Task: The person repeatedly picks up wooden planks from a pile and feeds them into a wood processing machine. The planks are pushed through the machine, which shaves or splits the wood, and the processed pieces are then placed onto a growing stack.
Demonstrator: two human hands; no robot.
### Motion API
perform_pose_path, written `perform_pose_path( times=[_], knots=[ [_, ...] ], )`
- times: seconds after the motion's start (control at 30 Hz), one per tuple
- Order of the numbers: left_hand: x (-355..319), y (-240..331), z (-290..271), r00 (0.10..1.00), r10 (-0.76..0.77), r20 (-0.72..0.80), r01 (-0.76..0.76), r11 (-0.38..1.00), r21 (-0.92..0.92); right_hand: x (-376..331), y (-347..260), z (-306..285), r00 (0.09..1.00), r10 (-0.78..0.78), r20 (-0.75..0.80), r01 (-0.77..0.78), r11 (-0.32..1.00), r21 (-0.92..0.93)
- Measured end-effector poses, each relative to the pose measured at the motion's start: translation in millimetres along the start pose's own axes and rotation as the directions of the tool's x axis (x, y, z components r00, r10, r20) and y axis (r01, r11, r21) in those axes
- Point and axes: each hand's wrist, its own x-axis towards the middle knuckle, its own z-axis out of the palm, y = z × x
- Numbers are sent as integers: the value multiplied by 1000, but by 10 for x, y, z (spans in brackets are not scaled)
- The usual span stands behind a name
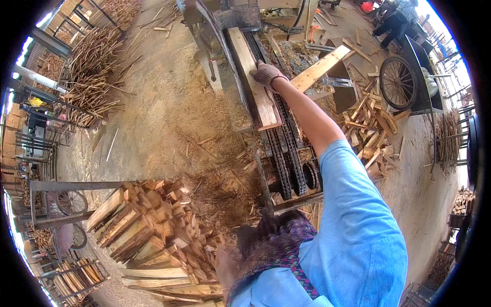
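A long wooden plank with a bark edge lies lengthwise on the chain conveyor of a machine. My right hand, in a brownish knitted glove, reaches forward and grips the plank's right edge with bent fingers. Under that forearm a second, paler board sits slantwise across the machine's right side. What seems to be my left hand is low, close to my body and beside a stack of split wood pieces. It is blurred and its fingers cannot be made out.
A metal guard runs along the conveyor's left. Wood offcuts are heaped on the right, near a cart wheel. Thin sticks pile up at far left. Sawdust covers the floor. Another person stands at back right.
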Motion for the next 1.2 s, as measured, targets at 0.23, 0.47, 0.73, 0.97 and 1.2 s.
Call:
perform_pose_path(
  times=[0.23,0.47,0.73,0.97,1.2],
  knots=[
    [-29,195,211,990,134,-49,-130,988,86,162,168,295,980,-157,-123,125,964,-237],
    [-332,415,189,927,306,-219,-250,936,249,-1033,-132,-5,891,-249,-380,279,960,27],
    [-523,695,-764,685,449,-573,-444,882,160,-3910,-1121,1098,745,-663,71,630,735,250],
    [-550,888,-1059,797,476,-373,-503,864,28,-4071,-2956,3129,395,-318,862,-513,702,494],
    [-1075,621,-1463,831,418,-367,-462,886,-38,-4104,-4114,4240,492,-86,866,-568,723,395]
  ],
)
